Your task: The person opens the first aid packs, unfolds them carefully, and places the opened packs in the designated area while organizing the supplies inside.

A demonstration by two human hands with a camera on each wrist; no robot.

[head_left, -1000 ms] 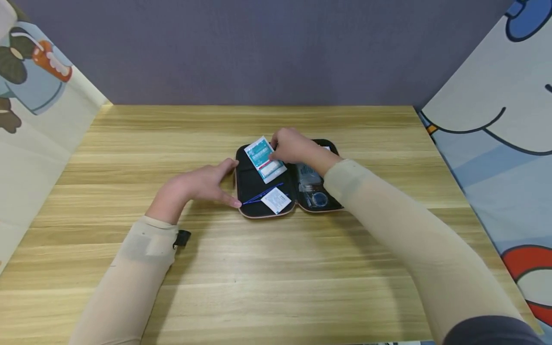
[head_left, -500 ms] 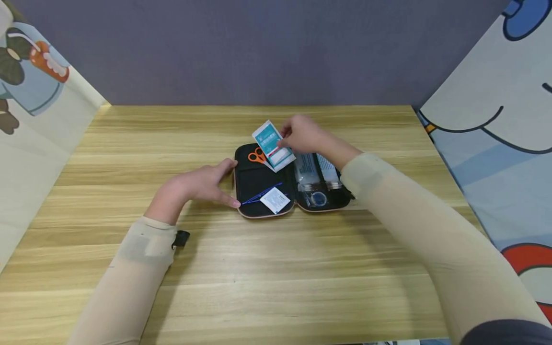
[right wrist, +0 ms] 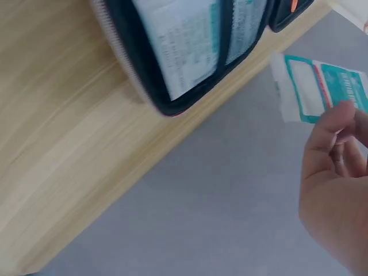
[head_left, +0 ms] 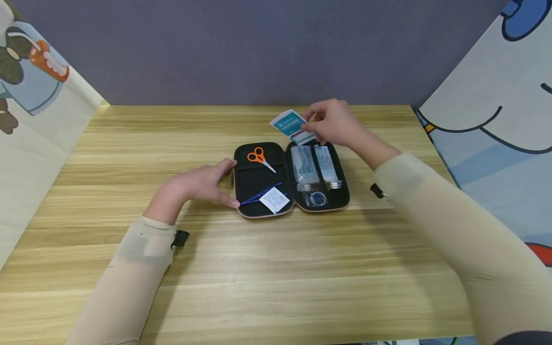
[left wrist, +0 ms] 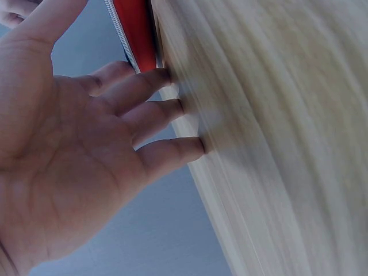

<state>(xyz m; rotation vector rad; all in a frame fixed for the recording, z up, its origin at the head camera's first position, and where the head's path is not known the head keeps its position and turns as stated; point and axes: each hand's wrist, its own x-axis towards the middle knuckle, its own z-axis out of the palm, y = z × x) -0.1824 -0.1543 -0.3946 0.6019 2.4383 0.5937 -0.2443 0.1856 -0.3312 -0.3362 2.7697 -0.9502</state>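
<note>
My right hand [head_left: 334,122] pinches a teal-and-white flat packet [head_left: 290,125] between thumb and fingers, held above the back edge of an opened zip case [head_left: 258,179]. The packet [right wrist: 328,89] also shows in the right wrist view. My left hand [head_left: 198,184] lies along the case's left side with fingers spread, thumb and fingertip right at its edge; in the left wrist view the hand [left wrist: 86,138] has its fingers extended near the red zipped side [left wrist: 133,34]. The left half of the case holds orange-handled scissors [head_left: 258,155], a blue thin tool [head_left: 258,194] and a small white sachet [head_left: 274,200].
The case's right half carries clear-wrapped white packs [head_left: 304,165] under a black strap [head_left: 318,165], with a round blue-rimmed item [head_left: 318,198] below. The wooden table [head_left: 276,268] ends at a grey-blue wall [head_left: 258,52] behind.
My right hand has lifted the packet off the case's left half and carried it back and to the right, uncovering the scissors. The left hand has stayed in place.
</note>
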